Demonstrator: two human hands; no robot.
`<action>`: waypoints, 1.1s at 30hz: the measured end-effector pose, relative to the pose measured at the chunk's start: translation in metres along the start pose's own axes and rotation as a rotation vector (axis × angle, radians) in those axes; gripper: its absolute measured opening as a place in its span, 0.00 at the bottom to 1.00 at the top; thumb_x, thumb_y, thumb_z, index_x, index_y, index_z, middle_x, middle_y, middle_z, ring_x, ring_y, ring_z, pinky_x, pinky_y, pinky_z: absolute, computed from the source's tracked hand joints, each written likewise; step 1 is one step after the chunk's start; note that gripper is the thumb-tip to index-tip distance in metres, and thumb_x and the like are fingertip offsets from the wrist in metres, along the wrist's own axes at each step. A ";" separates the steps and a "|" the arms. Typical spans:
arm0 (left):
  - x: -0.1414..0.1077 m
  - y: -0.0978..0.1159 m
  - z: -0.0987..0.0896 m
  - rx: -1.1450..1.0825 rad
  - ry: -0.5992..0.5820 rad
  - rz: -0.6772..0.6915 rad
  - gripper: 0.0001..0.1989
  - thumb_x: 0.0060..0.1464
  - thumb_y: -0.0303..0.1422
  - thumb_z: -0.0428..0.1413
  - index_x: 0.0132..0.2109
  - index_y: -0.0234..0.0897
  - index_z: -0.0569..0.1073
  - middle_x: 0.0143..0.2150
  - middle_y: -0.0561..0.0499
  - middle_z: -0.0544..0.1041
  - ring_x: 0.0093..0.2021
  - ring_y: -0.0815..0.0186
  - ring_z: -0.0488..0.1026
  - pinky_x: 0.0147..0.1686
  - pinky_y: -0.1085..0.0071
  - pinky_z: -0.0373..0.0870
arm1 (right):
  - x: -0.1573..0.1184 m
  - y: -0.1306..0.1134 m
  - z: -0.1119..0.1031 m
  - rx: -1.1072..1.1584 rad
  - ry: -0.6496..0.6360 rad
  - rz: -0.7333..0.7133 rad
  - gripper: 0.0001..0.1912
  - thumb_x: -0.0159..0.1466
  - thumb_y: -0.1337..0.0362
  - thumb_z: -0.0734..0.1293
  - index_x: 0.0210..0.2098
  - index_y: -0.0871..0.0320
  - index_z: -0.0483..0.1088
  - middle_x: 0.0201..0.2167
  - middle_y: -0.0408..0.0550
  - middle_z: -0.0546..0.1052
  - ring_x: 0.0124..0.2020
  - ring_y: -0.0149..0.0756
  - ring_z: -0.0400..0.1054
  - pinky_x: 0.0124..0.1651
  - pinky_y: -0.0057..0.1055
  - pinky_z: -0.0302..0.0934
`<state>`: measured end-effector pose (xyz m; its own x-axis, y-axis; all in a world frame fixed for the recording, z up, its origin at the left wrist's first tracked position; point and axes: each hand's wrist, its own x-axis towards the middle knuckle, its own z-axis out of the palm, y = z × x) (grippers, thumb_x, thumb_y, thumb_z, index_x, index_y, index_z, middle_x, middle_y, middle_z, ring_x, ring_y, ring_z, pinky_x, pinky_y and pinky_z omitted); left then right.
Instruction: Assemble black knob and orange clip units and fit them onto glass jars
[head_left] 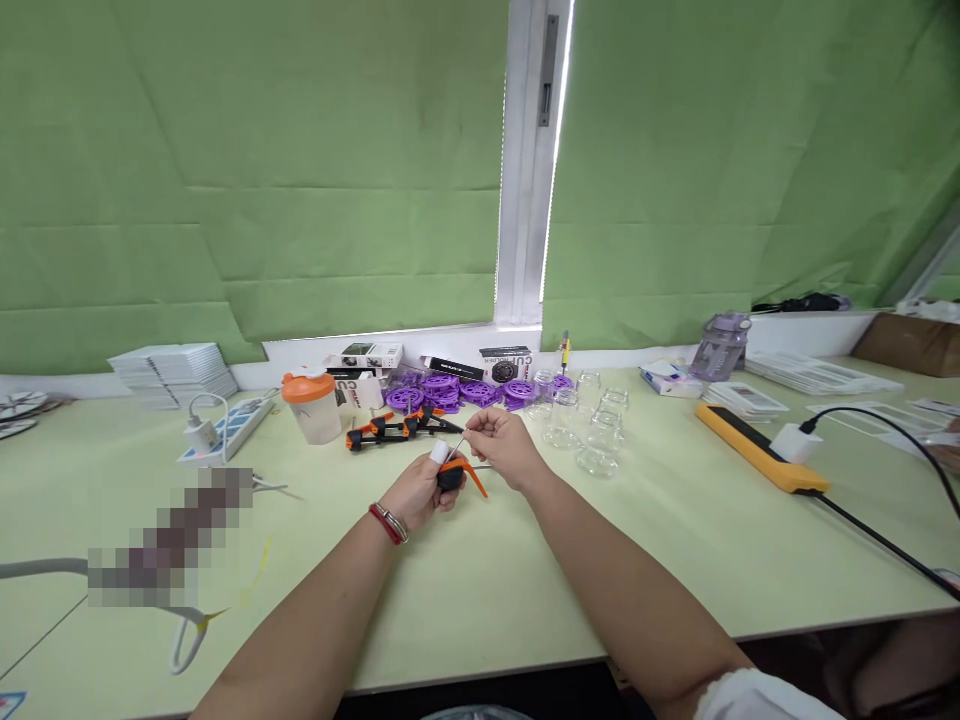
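Note:
My left hand [421,488] is closed around a small black-and-orange clamp-like piece [451,478], whose orange arm sticks out to the right. A white wrap covers its thumb. Close beside it, my right hand [504,445] pinches a thin metal rod [456,446] that slants down toward the piece. Whether the rod's lower end touches it is hidden by the fingers. Just beyond my hands lies a row of similar black-and-orange pieces [379,428].
Behind are purple plastic parts [441,393] and printed boxes [367,355]. Clear glass jars [598,445] stand at right, near a yellow-and-black power strip [761,450]. An orange-lidded cup [313,408], a white power strip [232,430] and a grey cable [45,568] are at left.

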<state>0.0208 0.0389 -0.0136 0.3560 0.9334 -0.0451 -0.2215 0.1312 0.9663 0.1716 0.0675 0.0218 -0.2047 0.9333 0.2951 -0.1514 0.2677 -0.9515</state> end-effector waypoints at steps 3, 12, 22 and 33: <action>0.000 -0.002 0.001 0.015 -0.020 -0.016 0.24 0.54 0.54 0.46 0.40 0.36 0.66 0.23 0.54 0.67 0.15 0.76 0.57 0.16 0.77 0.51 | -0.001 0.000 0.004 -0.010 -0.003 -0.006 0.09 0.48 0.63 0.69 0.26 0.59 0.66 0.17 0.37 0.67 0.17 0.24 0.59 0.22 0.25 0.57; -0.003 -0.003 0.004 0.051 -0.017 -0.058 0.26 0.53 0.57 0.45 0.39 0.36 0.65 0.23 0.53 0.67 0.15 0.75 0.56 0.17 0.76 0.52 | -0.003 0.007 0.007 -0.156 0.029 -0.042 0.06 0.48 0.64 0.68 0.26 0.59 0.69 0.21 0.41 0.71 0.24 0.29 0.64 0.31 0.29 0.61; -0.002 -0.005 0.003 -0.011 -0.053 -0.104 0.26 0.53 0.57 0.44 0.40 0.37 0.64 0.24 0.52 0.68 0.16 0.75 0.57 0.17 0.76 0.53 | 0.002 0.015 0.011 -0.095 0.135 0.040 0.07 0.46 0.64 0.68 0.24 0.60 0.69 0.21 0.41 0.72 0.26 0.31 0.66 0.34 0.30 0.61; -0.001 -0.004 0.003 0.014 0.010 -0.096 0.26 0.52 0.57 0.45 0.37 0.36 0.63 0.24 0.52 0.68 0.15 0.75 0.57 0.15 0.77 0.53 | 0.001 0.022 0.009 -0.146 -0.002 0.033 0.05 0.48 0.66 0.69 0.26 0.59 0.70 0.22 0.42 0.74 0.26 0.31 0.68 0.32 0.29 0.64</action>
<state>0.0240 0.0366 -0.0171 0.3663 0.9200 -0.1396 -0.1745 0.2153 0.9608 0.1596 0.0723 0.0015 -0.2096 0.9416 0.2634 -0.0025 0.2689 -0.9632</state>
